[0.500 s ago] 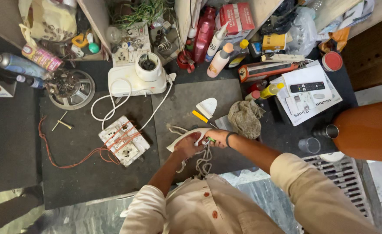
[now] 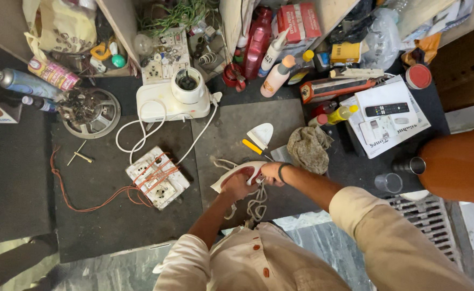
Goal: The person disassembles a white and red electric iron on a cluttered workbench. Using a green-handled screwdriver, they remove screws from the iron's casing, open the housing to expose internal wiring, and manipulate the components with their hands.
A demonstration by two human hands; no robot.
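A white and red clothes iron (image 2: 238,172) lies on the dark mat in front of me. My left hand (image 2: 237,187) grips its red underside from below. My right hand (image 2: 272,172), with a dark band on the wrist, holds the iron's rear end. The iron's white cord (image 2: 255,205) hangs in loops under my hands. A detached white iron part (image 2: 262,134) with a yellow-handled screwdriver (image 2: 252,146) beside it lies just beyond the iron.
A white switchboard bound with red wire (image 2: 156,177) lies to the left. Behind it stand a white mixer base (image 2: 172,102) and a round metal fan part (image 2: 89,113). A crumpled rag (image 2: 308,148), papers with a remote (image 2: 387,110), bottles and an orange vessel (image 2: 457,161) crowd the right.
Both hands stay on the iron; it seems tipped slightly more toward me. Nothing else has visibly moved.
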